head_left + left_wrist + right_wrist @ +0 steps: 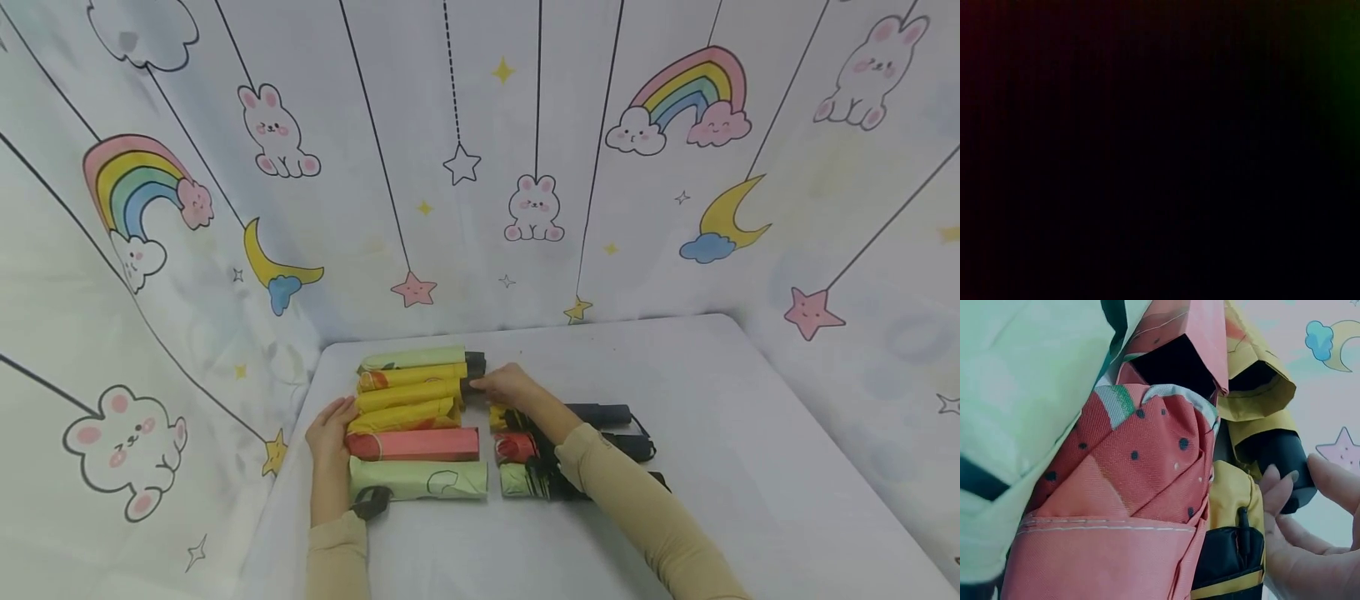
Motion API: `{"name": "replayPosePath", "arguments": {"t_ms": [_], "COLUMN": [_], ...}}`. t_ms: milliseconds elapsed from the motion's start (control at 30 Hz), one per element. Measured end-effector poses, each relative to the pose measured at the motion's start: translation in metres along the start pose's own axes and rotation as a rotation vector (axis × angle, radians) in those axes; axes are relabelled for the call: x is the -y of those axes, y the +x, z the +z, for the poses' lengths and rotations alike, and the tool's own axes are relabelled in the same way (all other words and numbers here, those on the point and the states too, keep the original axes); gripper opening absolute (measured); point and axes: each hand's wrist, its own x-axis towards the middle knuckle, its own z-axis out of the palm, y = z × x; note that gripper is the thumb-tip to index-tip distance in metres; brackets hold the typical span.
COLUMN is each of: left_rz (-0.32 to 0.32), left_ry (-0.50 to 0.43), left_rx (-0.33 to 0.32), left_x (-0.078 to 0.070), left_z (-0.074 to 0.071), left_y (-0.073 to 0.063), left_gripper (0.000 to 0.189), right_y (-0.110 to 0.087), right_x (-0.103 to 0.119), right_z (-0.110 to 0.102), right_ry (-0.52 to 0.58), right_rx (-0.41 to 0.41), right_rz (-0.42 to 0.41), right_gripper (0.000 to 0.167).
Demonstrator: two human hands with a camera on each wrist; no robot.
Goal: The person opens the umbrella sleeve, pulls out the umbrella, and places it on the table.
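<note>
In the head view, my right hand (513,390) pinches the black handle (1282,464) of a folded umbrella in a yellow sleeve (408,395). The right wrist view shows thumb and fingertips around that handle's end. At the left ends of the yellow sleeves rests my left hand (330,427), fingers fairly straight. Just nearer to me lies another yellow sleeve (408,416), its mouth open in the right wrist view. Then come a pink-red sleeve (427,444), also open-mouthed, and a pale green sleeve (420,480). The left wrist view is almost black.
Behind lie a sleeved yellow umbrella (416,377) and a green one (416,358). Partly under my right forearm are folded umbrellas: one yellow and black (600,414), one watermelon-red (516,447), one green (517,480). A black strap (372,501) lies by my left wrist. A patterned curtain (480,250) surrounds the white table (720,433).
</note>
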Motion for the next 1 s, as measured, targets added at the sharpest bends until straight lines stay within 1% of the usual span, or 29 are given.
{"name": "replayPosePath", "arguments": {"t_ms": [133, 233, 300, 467, 533, 600, 700, 800, 1000], "left_rz": [0.0, -0.004, -0.009, 0.001, 0.003, 0.002, 0.003, -0.004, -0.021], "left_ry": [-0.009, -0.009, -0.017, -0.027, -0.021, -0.017, -0.013, -0.014, -0.008], "left_rx": [0.008, 0.015, 0.02, 0.017, 0.013, 0.011, 0.016, 0.015, 0.036], "left_x": [0.0, -0.001, -0.005, -0.012, -0.012, -0.012, -0.01, -0.006, -0.004], "left_z": [0.001, 0.001, 0.001, 0.001, 0.0, 0.0, 0.001, 0.0, -0.004], "left_y": [0.0, 0.0, -0.003, -0.008, -0.01, -0.01, -0.01, -0.007, -0.002], "left_gripper": [0.058, 0.058, 0.058, 0.059, 0.058, 0.058, 0.058, 0.058, 0.058], "right_y": [0.0, 0.0, 0.0, 0.0, -0.001, -0.001, -0.003, -0.006, -0.006], "right_x": [0.0, 0.0, 0.0, 0.001, 0.003, 0.003, 0.005, 0.006, 0.008], "right_z": [-0.001, -0.002, -0.002, 0.0, 0.002, 0.003, 0.004, 0.005, 0.007], "right_ry": [-0.023, -0.021, -0.014, 0.104, 0.189, 0.257, 0.325, 0.332, 0.382], "right_rx": [-0.012, -0.021, -0.019, 0.031, 0.052, 0.049, 0.026, 0.007, 0.008], "right_rz": [-0.002, -0.003, -0.008, -0.013, -0.01, -0.013, -0.02, -0.028, -0.029], "right_gripper": [0.048, 0.052, 0.056, 0.061, 0.061, 0.062, 0.066, 0.068, 0.064]}}
